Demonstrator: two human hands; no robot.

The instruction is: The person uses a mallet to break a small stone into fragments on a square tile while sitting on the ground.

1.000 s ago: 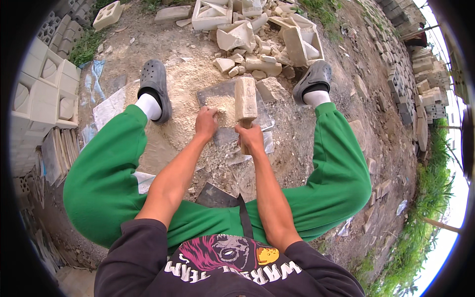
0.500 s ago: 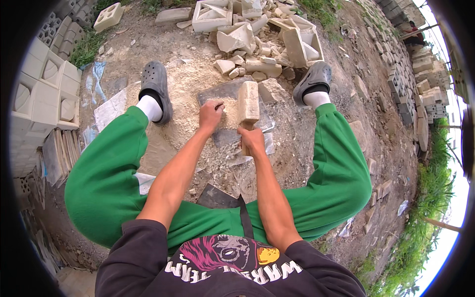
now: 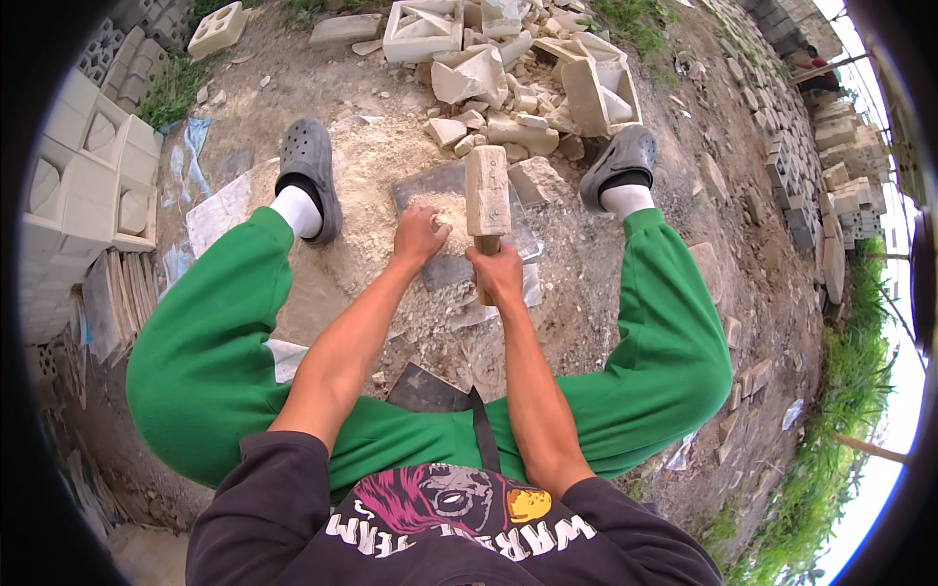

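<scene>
Right hand [image 3: 497, 271] — fingers wrapped round handle of wooden mallet [image 3: 487, 190], head over dark slab [image 3: 445, 179], contact unclear | left hand [image 3: 420, 236] — fingers curled at pale grit [image 3: 454, 209] on slab, grasp: cannot tell | 2 grey clogs [image 3: 306, 156] flanking

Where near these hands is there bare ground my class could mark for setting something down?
Gritty open dirt lies between the right forearm and right trouser leg; a smaller patch lies between the left forearm and left trouser leg. Ahead it is crowded: pale crumbs around the left hand, the mallet in the right hand, rubble beyond.
</scene>
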